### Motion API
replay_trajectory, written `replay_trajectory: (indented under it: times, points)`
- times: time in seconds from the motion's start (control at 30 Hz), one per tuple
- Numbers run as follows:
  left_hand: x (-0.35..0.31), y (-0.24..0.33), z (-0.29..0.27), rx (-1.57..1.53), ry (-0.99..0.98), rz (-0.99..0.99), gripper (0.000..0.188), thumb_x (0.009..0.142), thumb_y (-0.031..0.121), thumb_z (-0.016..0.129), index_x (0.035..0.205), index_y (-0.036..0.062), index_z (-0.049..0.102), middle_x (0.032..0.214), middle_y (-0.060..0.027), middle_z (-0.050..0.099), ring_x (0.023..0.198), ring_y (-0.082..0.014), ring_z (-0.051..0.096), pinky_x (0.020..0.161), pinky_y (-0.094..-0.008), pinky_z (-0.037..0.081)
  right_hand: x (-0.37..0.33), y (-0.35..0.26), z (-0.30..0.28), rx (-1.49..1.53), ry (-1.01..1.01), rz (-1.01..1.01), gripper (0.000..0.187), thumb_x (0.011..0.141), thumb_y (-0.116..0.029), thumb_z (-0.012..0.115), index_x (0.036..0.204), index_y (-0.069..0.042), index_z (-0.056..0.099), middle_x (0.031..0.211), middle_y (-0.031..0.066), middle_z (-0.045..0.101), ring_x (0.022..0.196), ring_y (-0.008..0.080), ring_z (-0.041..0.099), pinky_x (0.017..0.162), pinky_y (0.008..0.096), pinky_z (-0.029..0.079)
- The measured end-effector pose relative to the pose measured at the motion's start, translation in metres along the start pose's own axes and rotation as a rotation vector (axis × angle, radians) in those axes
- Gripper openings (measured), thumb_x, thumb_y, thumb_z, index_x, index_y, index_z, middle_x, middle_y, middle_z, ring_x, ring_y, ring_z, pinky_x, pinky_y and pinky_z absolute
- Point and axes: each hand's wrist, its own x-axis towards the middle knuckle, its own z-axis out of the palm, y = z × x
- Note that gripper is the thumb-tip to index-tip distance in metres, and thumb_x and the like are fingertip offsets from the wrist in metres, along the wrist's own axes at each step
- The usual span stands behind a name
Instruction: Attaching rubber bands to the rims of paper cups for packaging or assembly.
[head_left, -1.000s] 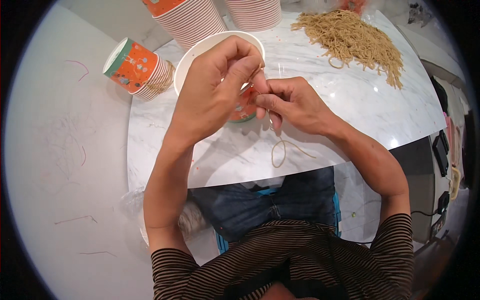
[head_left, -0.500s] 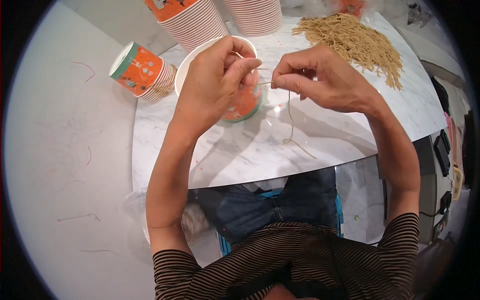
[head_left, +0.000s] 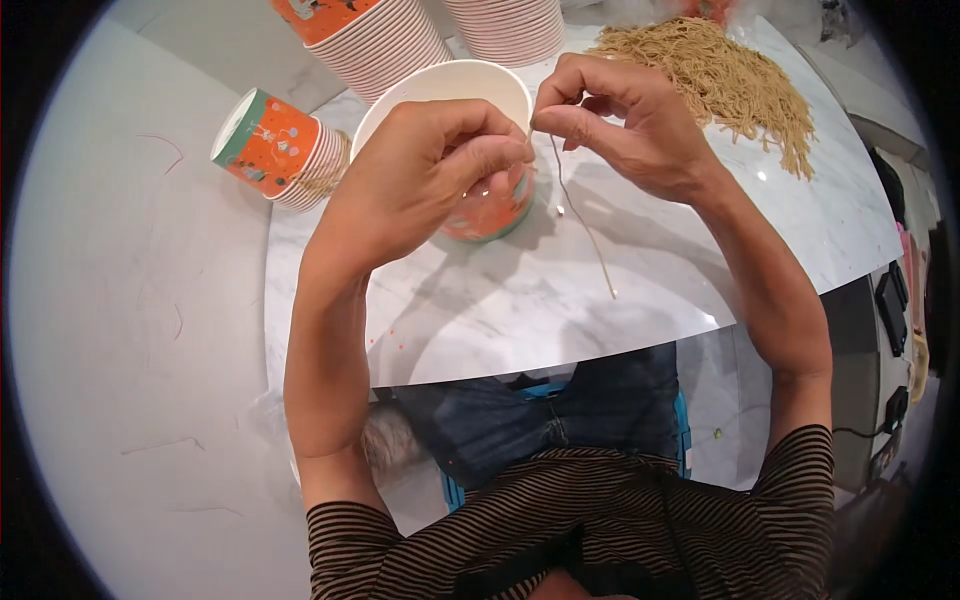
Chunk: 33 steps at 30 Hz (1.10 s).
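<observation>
My left hand (head_left: 435,175) is closed in a pinch on a thin tan string (head_left: 583,220), in front of a large paper bucket (head_left: 495,218), orange with a green base and a white rim. Close beside it, my right hand (head_left: 625,130) pinches the same string between thumb and forefinger. The fingertips of both hands almost meet near the bucket's right side. From my right fingertips the string's loose end hangs down over the table. My left hand covers much of the bucket and hides part of the string.
A heap of tan strings (head_left: 720,85) lies at the far right of the white marbled table (head_left: 480,310). Tall stacks of paper buckets (head_left: 385,50) stand at the back. To the left, a tilted stack of orange cups (head_left: 272,145) has tan string by it.
My right hand has moved left and up, closing the gap to my left hand. The string's hanging end, looped at the bottom before, now hangs nearly straight.
</observation>
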Motion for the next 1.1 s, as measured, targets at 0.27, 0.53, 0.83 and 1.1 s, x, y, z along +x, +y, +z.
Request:
replay_trajectory:
  times: [0.27, 0.53, 0.83, 1.1]
  points:
    - [0.008, -0.013, 0.003, -0.195, 0.024, -0.085, 0.023, 0.104, 0.019, 0.063, 0.093, -0.0005, 0.07, 0.078, 0.0021, 0.066, 0.071, -0.0039, 0.057, 0.064, -0.0216, 0.045, -0.012, 0.004, 0.002, -0.039, 0.04, -0.052, 0.004, 0.092, -0.007, 0.071, 0.095, -0.004, 0.069, 0.093, 0.0011, 0.067, 0.085, 0.0129, 0.063, 0.074, 0.0283, 0.05]
    - [0.006, -0.012, 0.003, -0.212, 0.059, -0.123, 0.022, 0.105, 0.02, 0.063, 0.097, 0.0008, 0.07, 0.078, 0.0011, 0.065, 0.071, -0.0045, 0.055, 0.066, -0.0212, 0.045, -0.012, -0.005, 0.012, -0.113, 0.005, -0.127, 0.019, 0.088, -0.008, 0.078, 0.106, -0.001, 0.077, 0.092, 0.0053, 0.068, 0.084, 0.0151, 0.063, 0.073, 0.0297, 0.051]
    - [0.003, -0.009, 0.002, -0.114, 0.096, -0.118, 0.023, 0.102, 0.022, 0.066, 0.092, 0.0011, 0.072, 0.077, 0.002, 0.066, 0.069, -0.0031, 0.056, 0.065, -0.0205, 0.046, -0.014, -0.004, 0.021, -0.215, 0.148, -0.207, 0.022, 0.082, -0.007, 0.087, 0.102, -0.003, 0.079, 0.087, 0.0054, 0.068, 0.074, 0.0137, 0.062, 0.063, 0.0262, 0.05]
    - [0.003, -0.011, 0.002, -0.114, 0.085, -0.09, 0.025, 0.102, 0.024, 0.067, 0.093, 0.0014, 0.072, 0.078, 0.0017, 0.068, 0.069, -0.0034, 0.057, 0.065, -0.0205, 0.047, -0.015, -0.003, 0.022, -0.257, 0.16, -0.254, 0.023, 0.081, -0.005, 0.087, 0.102, -0.003, 0.078, 0.085, 0.0053, 0.067, 0.072, 0.0133, 0.062, 0.062, 0.0254, 0.051]
